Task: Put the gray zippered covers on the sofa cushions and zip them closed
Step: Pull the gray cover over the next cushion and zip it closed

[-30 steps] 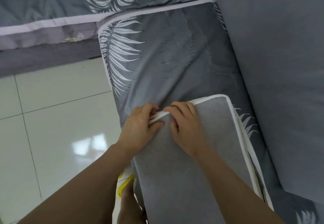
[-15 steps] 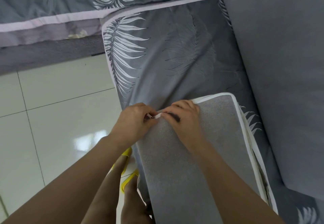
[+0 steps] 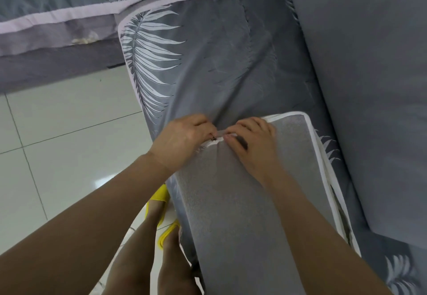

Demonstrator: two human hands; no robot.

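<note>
A gray cushion with white piping lies tilted across the sofa seat in front of me, in its gray cover. At its far edge my left hand pinches the small metal zipper pull. My right hand presses on the cover's far edge just right of the pull, fingers curled over the white piping. The zipper line beyond the hands is hidden by my fingers.
The sofa seat wears a gray cover with white leaf print. A plain gray back cushion stands on the right. Another leaf-print section runs across the top left. White floor tiles lie left; my feet in yellow slippers are below.
My left hand has slid a little left along the cushion's far edge, and the metal zipper pull now shows between the two hands. The right hand stays pressed on the edge.
</note>
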